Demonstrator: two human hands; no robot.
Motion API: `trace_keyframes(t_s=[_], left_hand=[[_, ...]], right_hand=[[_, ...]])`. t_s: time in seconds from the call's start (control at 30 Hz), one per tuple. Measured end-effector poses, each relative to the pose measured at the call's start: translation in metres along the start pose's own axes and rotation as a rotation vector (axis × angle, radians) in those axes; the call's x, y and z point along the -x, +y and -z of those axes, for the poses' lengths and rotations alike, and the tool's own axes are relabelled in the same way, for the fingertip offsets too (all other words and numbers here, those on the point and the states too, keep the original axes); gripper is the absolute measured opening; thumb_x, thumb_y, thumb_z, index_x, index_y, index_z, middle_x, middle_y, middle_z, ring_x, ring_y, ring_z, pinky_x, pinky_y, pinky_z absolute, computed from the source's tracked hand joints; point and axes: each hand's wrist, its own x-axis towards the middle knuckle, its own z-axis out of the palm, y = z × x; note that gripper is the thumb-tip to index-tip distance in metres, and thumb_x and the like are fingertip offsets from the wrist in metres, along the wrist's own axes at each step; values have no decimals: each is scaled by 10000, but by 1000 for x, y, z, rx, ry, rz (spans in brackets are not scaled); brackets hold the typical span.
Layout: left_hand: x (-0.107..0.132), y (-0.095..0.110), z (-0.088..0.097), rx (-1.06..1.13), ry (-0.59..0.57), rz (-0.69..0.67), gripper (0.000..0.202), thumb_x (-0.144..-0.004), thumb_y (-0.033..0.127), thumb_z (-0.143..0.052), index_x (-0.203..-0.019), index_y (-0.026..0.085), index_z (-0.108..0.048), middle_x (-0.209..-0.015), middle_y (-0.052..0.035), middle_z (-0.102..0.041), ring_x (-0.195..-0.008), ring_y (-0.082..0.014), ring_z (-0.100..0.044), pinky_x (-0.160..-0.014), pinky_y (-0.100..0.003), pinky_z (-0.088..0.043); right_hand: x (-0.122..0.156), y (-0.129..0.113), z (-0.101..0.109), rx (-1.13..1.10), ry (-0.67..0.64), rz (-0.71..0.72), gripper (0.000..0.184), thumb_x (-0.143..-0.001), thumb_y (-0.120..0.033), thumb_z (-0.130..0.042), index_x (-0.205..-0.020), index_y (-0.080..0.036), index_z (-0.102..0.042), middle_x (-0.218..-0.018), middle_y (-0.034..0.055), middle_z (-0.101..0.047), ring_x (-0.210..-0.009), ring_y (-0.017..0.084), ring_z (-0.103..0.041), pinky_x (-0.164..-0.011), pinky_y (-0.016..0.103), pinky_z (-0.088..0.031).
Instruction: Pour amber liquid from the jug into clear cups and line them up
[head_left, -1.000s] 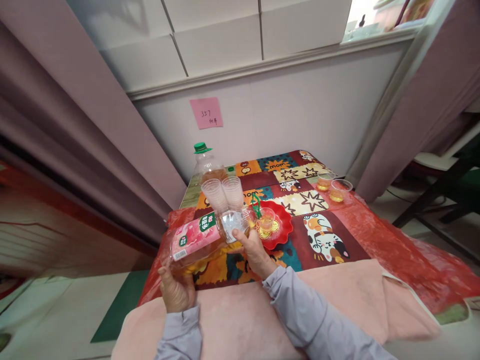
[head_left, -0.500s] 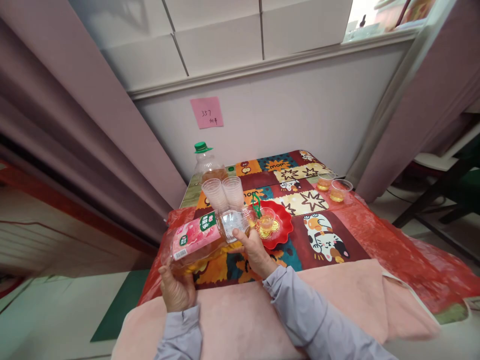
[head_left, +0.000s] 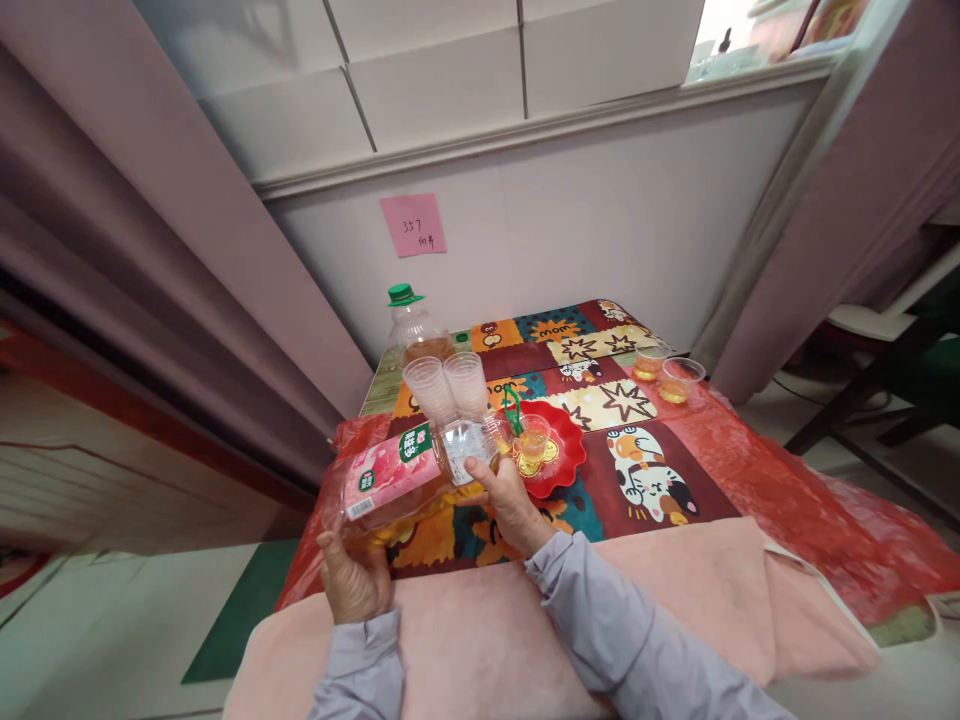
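A big clear bottle with a pink and green label (head_left: 397,475) is tipped on its side, its mouth over a small plastic cup (head_left: 534,436) of amber liquid. That cup stands on a red scalloped plate (head_left: 561,462). My left hand (head_left: 351,578) is closed under the bottle's base. My right hand (head_left: 511,505) is closed round the bottle's shoulder, near its green handle loop (head_left: 512,408).
Two stacks of clear cups (head_left: 448,385) and a second bottle with a green cap (head_left: 407,322) stand behind. Two filled cups (head_left: 667,375) sit at the far right of the patterned tablecloth (head_left: 645,480). A pink cloth (head_left: 675,590) covers the near edge. A chair (head_left: 900,370) is at right.
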Motion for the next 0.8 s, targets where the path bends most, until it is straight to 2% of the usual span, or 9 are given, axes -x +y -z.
trace_keyframes(t_s=[0.13,0.27,0.47,0.67,0.8], left_hand=[[1,2,-1,-8,9,1,743,-774,813,-661,-1239,238,-734,-1371,-93,-712,-1302,-321,-635,-1038,-446,-566],[0,0,1,1,17,15,722,-781,801,-665,-1234,244,-735,-1381,-83,-708,-1308,-313,-632,-1032,-429,-567],[0,1,-1,-6,-21,10,776,-762,828,-658,-1264,240,-728,-1371,-99,-712,-1279,-323,-649,-1019,-442,-576],[-2,-1,2,18,25,21,722,-760,803,-688,-1199,233,-745,-1389,-87,-702,-1338,-304,-611,-1097,-432,-527],[-2,-2,3,13,31,15,711,-756,802,-692,-1175,231,-744,-1365,-87,-713,-1325,-306,-621,-1092,-440,-529]], right_hand=[[0,0,0,9,-4,-11,789,-704,-611,-844,-1327,-211,-572,-1089,95,-771,-813,248,-773,-582,310,-615],[0,-1,-1,-4,4,-7,820,-682,-613,-857,-1342,-223,-563,-1156,98,-757,-829,245,-769,-619,341,-640],[1,-4,-1,36,-16,-6,805,-706,-645,-832,-1335,-210,-580,-1071,91,-780,-814,249,-778,-581,312,-622],[1,-3,-1,31,-6,-1,796,-703,-644,-837,-1324,-212,-588,-1071,96,-782,-844,267,-782,-579,318,-622],[1,-4,-2,25,-5,2,765,-707,-630,-839,-1303,-218,-594,-1087,89,-781,-849,260,-783,-577,308,-627]])
